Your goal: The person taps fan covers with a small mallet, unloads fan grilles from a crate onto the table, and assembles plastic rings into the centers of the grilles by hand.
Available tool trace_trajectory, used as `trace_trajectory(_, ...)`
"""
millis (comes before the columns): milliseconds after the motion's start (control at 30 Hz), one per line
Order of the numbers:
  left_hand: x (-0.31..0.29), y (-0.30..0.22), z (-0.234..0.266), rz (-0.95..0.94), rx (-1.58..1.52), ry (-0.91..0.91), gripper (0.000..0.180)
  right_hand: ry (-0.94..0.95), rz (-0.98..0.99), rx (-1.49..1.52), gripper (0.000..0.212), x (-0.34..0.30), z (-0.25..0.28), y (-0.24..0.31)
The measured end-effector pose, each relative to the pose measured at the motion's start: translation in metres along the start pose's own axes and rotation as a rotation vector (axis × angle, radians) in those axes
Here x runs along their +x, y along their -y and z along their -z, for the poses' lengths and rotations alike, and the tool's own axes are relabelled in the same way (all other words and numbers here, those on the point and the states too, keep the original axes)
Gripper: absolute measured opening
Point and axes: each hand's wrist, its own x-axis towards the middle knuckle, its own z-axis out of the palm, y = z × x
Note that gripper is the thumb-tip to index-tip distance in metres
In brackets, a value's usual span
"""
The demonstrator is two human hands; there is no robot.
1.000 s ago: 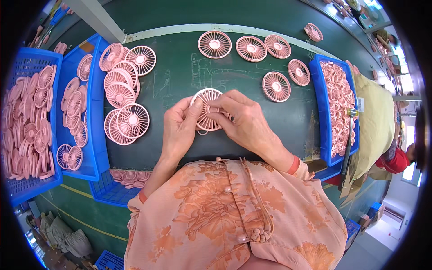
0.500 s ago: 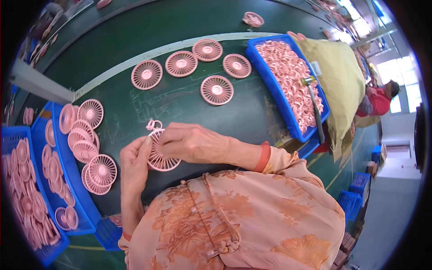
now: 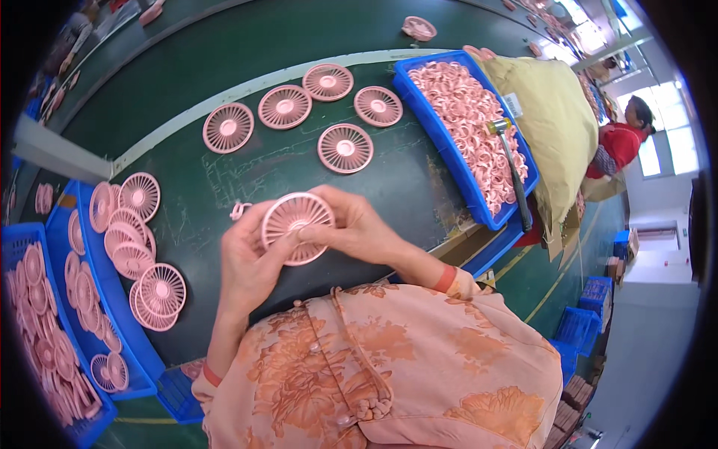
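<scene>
Between my two hands is a pink round fan grille with radiating slats, tilted up over the green table. My left hand grips its left and lower side, with the thumb near the hub. On the right edge my right hand is closed too, its thumb reaching across the front beside the other thumb. Fingers behind the grille are hidden. A small pink ring piece lies just beyond my left fingers. Several more pink grilles lie flat farther out, and others overlap in a pile at the left.
A blue tub full of small pink ring pieces stands at the right, a hammer resting across it. Beside it is a yellowish sack. Blue crates of grilles are at the left. A person in red is farther right.
The grille has been raised and turned more face-on. My right hand has shifted from over its top to its right edge; both thumbs now meet on its front.
</scene>
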Motion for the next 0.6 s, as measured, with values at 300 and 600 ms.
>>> trace_trajectory(300,0.047,0.025,-0.028,-0.551,1.051,0.136,0.065,-0.815,0.447,-1.391,0.024,-0.017,0.093,0.012)
trace_trajectory(600,0.098,0.054,-0.036,-0.494,1.291,0.150,0.064,-0.722,0.381,-1.611,0.045,-0.010,0.099,-0.013)
